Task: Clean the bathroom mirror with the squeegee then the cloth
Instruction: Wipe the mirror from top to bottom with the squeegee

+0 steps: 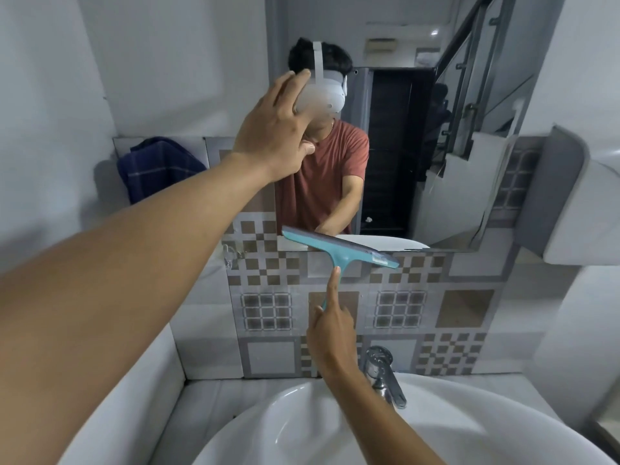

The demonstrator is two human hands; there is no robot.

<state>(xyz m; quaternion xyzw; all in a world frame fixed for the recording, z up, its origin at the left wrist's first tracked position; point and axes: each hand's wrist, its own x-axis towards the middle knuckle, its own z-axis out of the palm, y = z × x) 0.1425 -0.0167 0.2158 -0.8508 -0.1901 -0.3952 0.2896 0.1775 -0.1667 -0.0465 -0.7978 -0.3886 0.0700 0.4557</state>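
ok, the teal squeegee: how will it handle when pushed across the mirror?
Probably light: the right hand alone steers the squeegee, index finger laid along the handle. The thin neck under a wide blade may let it twist, as its tilt suggests. The frame looks like stiff plastic.

I see pale grey walls (167, 62) in soft, even light. A band of patterned grey and brown tiles (399, 310) runs behind a white sink (302, 424), with a chrome tap (385, 377) at its back rim. A dark blue checked towel (157, 169) hangs on the left wall, and a small clear hook (231, 255) sits lower, to its right.
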